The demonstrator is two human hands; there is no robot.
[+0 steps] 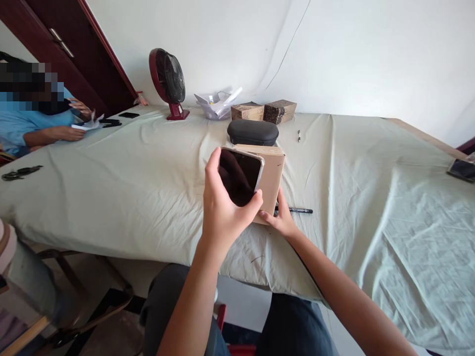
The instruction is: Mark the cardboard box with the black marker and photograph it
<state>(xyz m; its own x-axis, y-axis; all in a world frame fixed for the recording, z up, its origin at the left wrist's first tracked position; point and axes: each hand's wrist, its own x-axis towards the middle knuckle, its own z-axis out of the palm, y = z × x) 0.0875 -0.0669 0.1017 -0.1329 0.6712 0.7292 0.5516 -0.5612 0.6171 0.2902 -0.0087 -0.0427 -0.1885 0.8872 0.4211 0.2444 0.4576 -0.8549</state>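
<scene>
My left hand (228, 205) is wrapped round a smartphone (239, 175) with a dark screen and a clear case, held up over the table. Behind the phone a brown cardboard box (272, 185) stands tilted, partly hidden by the phone and my left hand. My right hand (282, 217) grips the box's lower right corner between thumb and fingers. A black marker (301, 210) lies on the cloth just right of my right hand. Directly behind the box rests a black zip case (253, 132).
A pale green cloth (148, 188) covers the table. Along the wall stand a red fan (168, 81), a plastic bag of papers (215, 106) and two patterned boxes (280, 111). A small pen (299, 135) lies further right. A person in blue (40, 123) sits at the far left.
</scene>
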